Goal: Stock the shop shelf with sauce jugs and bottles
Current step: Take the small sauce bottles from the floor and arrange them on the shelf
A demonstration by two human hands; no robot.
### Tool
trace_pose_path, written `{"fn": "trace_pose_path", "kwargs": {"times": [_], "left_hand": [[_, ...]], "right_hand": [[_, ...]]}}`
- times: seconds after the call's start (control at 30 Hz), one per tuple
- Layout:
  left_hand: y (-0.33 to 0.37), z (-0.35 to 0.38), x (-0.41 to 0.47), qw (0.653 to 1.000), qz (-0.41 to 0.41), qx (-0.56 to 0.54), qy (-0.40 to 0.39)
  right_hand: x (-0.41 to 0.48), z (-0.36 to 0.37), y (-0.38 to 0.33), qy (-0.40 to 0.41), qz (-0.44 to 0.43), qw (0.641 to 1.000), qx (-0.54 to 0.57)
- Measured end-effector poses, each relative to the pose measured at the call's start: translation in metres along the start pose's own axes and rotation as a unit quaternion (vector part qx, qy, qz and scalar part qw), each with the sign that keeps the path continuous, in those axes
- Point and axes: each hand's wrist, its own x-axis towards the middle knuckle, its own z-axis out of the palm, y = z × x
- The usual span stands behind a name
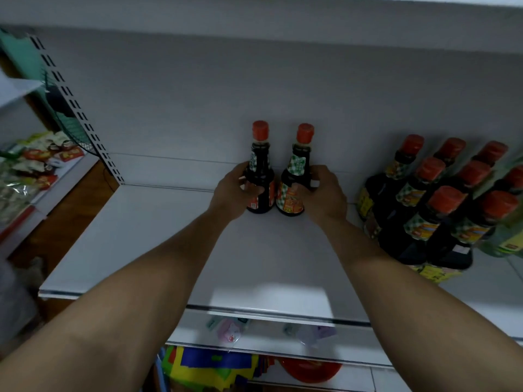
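Note:
Two dark sauce bottles with red caps stand upright side by side near the back of the white shelf (147, 239). My left hand (233, 190) grips the left bottle (259, 168) around its body. Around the lower body of the right bottle (298, 171) curl the fingers of my right hand (322, 193). Both bottle bases rest on the shelf board.
Several more red-capped sauce bottles (441, 205) stand packed at the right of the shelf. A slotted upright (76, 108) marks the shelf's left end, with snack packets (36, 162) on the neighbouring shelf. Coloured goods (215, 366) lie on lower shelves.

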Motion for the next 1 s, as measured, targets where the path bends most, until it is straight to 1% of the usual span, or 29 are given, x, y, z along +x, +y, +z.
{"fn": "trace_pose_path", "kwargs": {"times": [0.13, 0.2, 0.3, 0.37, 0.47, 0.6, 0.7, 0.8, 0.87, 0.93, 1.0], "left_hand": [[0.000, 0.002, -0.002, 1.000, 0.007, 0.000, 0.004], [0.001, 0.003, -0.003, 1.000, 0.005, 0.018, 0.004], [0.003, 0.000, -0.003, 0.995, 0.005, 0.096, 0.004], [0.004, -0.001, -0.005, 0.991, -0.015, 0.130, 0.008], [0.007, -0.003, -0.016, 0.993, -0.067, 0.099, 0.010], [0.015, -0.011, -0.052, 0.992, -0.079, 0.094, -0.003], [0.028, -0.021, -0.089, 0.987, -0.084, 0.129, -0.039], [0.035, -0.030, -0.128, 0.980, -0.123, 0.120, -0.102], [0.036, -0.035, -0.157, 0.972, -0.147, 0.130, -0.129], [0.032, -0.038, -0.188, 0.962, -0.166, 0.144, -0.162], [0.023, -0.034, -0.220, 0.944, -0.203, 0.163, -0.201]], "right_hand": [[-0.002, 0.000, 0.001, 0.005, -0.005, 1.000, -0.004], [-0.002, -0.001, 0.000, 0.000, -0.010, 1.000, -0.010], [0.000, -0.004, -0.003, -0.018, -0.013, 0.999, -0.027], [-0.001, -0.008, -0.005, -0.028, -0.004, 0.999, -0.042], [-0.010, -0.014, -0.007, -0.036, 0.024, 0.998, -0.048], [-0.040, -0.021, -0.012, -0.029, 0.035, 0.998, -0.042], [-0.070, -0.028, -0.019, -0.034, 0.024, 0.996, -0.076], [-0.101, -0.030, -0.024, -0.044, 0.021, 0.995, -0.085], [-0.121, -0.031, -0.023, -0.054, 0.017, 0.994, -0.090], [-0.140, -0.033, -0.020, -0.063, 0.005, 0.995, -0.082], [-0.160, -0.036, -0.017, -0.072, -0.013, 0.995, -0.065]]}}
